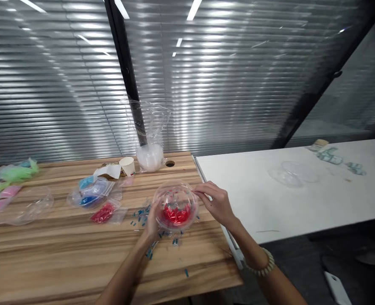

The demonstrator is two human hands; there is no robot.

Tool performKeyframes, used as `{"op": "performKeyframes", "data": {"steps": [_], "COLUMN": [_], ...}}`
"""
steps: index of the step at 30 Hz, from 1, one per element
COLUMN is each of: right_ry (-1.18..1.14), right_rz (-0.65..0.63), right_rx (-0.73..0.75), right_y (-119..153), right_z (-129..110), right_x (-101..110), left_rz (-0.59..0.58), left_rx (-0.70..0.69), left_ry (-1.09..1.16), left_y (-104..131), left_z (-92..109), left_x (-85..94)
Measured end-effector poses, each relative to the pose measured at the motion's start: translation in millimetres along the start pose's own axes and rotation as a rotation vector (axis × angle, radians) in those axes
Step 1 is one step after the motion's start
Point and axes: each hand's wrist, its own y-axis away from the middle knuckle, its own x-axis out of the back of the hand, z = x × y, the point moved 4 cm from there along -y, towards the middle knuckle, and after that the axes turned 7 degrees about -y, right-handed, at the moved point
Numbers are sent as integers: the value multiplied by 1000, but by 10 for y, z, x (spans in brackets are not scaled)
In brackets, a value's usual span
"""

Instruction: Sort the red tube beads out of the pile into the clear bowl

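Observation:
A clear round plastic bowl with short red pieces in it is held up over the wooden table. My left hand grips its left side, the fingers partly hidden behind the plastic. At the upper right rim, the thumb and fingers of my right hand are pinched together on the edge. Whether a lid lies over the bowl, I cannot tell. Small dark blue tube-like pieces are scattered on the wood below and around it.
Left of the bowl lie a bag of red pieces and a clear container with blue packets. A paper cup and a bagged stack of white bowls stand behind. Green and pink bags sit far left. A white table adjoins at right.

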Motion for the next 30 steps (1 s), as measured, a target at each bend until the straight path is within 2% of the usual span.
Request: {"op": "performKeyframes", "data": {"steps": [4, 7, 9, 13, 15, 17, 19, 20, 22, 24, 27, 30], "right_ry": [-16, -14, -18, -112, -165, -178, -166, -172, -186, -178, -174, -137], "right_rz": [-88, -225, -259, -244, -173, -65, -51, -132, -416, -577, -643, -684], "right_rx": [57, 120, 131, 135, 128, 58, -65, -126, -229, -310, -399, -392], "right_y": [-62, -76, -68, -10, 39, 115, 228, 297, 458, 590, 657, 616], "right_z": [71, 88, 105, 140, 183, 296, 469, 560, 716, 828, 910, 930], "right_x": [-101, -203, -241, -247, -201, -127, -88, -105, -194, -244, -275, -304], "left_rz": [1, 38, 65, 114, 120, 124, 147, 168, 205, 222, 220, 228], "left_rx": [96, 91, 90, 105, 105, 92, 78, 77, 101, 135, 161, 168], "left_ry": [19, 0, -21, -84, -101, -92, -67, -54, -30, -5, 18, 29], "left_y": [12, -1, -23, -58, -66, -75, -92, -101, -116, -123, -120, -114], "left_z": [-9, -29, -31, 9, 44, 83, 116, 128, 138, 139, 148, 159], "left_x": [-64, -41, 5, 119, 162, 199, 241, 264, 297, 305, 286, 266]}}
